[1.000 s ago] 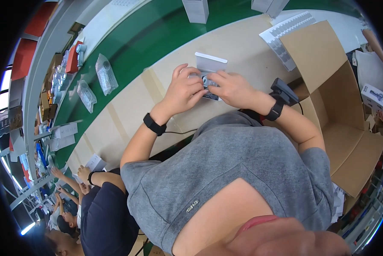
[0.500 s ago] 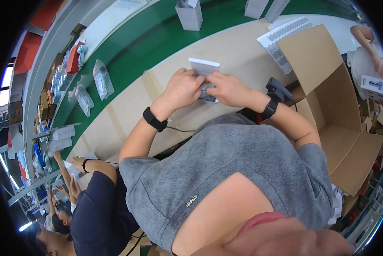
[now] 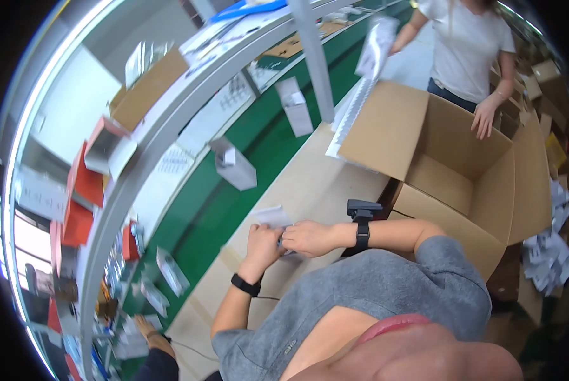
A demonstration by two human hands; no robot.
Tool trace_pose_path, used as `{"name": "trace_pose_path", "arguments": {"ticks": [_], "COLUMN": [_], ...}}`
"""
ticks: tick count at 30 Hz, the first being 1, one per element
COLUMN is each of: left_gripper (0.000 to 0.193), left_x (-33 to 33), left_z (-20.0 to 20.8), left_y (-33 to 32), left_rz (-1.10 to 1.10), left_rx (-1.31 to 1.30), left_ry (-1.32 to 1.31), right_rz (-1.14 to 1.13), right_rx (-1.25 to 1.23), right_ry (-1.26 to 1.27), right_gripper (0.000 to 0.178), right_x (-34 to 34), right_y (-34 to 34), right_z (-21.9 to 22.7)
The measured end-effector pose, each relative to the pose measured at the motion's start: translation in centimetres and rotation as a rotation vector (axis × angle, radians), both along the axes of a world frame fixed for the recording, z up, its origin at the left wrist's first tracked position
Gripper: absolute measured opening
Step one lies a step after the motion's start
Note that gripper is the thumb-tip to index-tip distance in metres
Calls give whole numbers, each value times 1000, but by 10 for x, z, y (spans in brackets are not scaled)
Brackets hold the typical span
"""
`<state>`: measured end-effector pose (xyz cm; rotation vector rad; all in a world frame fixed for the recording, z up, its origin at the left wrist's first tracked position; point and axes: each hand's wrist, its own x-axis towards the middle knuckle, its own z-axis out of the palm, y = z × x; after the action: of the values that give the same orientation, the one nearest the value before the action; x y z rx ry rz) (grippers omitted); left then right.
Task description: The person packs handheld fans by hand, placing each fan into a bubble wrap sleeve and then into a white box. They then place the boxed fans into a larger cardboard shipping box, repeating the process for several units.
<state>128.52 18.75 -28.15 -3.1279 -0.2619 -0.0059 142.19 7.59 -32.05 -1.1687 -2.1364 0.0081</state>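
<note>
A small white box [image 3: 271, 216] with its flap raised lies on the beige worktop in front of me. My left hand [image 3: 263, 245] is closed at its left side, fingers curled over the opening. From the right, my right hand [image 3: 310, 238] meets it with bent fingers at the same opening. Both hands touch the box, and their fingertips nearly meet. What sits inside is mostly hidden by the fingers; only a bit of something grey shows between them. Black straps circle both wrists, and a black device [image 3: 364, 207] is at the right one.
A big open cardboard box [image 3: 446, 184] stands to my right, with a co-worker in a white shirt [image 3: 468, 54] behind it. Beyond the worktop [image 3: 322, 184] runs a green belt [image 3: 195, 222] carrying white open boxes [image 3: 235, 166] and clear-bagged items [image 3: 172, 272]. A metal post [image 3: 312, 60] rises beyond.
My view has swung, so the hands and white box appear lower and farther left. Both hands stay at the box. The co-worker beyond the cardboard box now shows more fully, holding up a pale package.
</note>
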Motion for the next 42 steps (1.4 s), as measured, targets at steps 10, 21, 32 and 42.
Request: {"name": "trace_pose_path", "arguments": {"ticks": [10,21,32,42], "left_gripper": [43,50,39,25], "left_x": [-5,-27,-6,14], "left_z": [21,19,25,-55], "left_y": [-2,-30,-9,-14], "left_rz": [262,136,319,629], "left_rx": [-624,-1041,-111,-354], "left_ry": [-669,-1399,-936,-895], "right_rz": [-219,80,-107,-599], "right_rx": [216,147,-328,77], "right_ry": [106,179,687,996], "right_gripper": [15,38,99,115], "right_x": [43,8,41,163], "right_y": [-23,-25,39,210], "right_z": [44,123,47,-16]}}
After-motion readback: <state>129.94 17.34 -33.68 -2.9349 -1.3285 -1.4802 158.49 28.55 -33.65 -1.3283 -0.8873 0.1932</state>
